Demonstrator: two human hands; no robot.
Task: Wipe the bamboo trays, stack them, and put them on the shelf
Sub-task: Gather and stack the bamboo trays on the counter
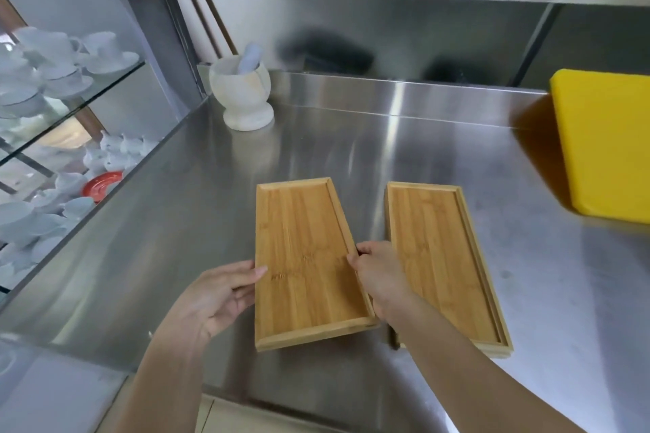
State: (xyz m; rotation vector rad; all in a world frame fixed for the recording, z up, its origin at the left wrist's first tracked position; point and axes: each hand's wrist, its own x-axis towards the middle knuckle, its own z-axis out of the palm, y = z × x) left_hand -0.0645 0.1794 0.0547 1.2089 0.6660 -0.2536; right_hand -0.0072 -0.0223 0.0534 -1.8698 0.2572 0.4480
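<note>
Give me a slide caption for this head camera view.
Both hands grip the left bamboo tray beside a second tray.

You have two rectangular bamboo trays lying face-up, side by side: left tray [302, 257], right tray [443, 264].

L tray [302, 264] gripped by both hands, R tray [443, 264] beside

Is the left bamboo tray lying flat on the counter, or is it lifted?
Lifted. The left tray is gripped by the left hand and right hand; its near end casts a shadow on the counter.
</note>
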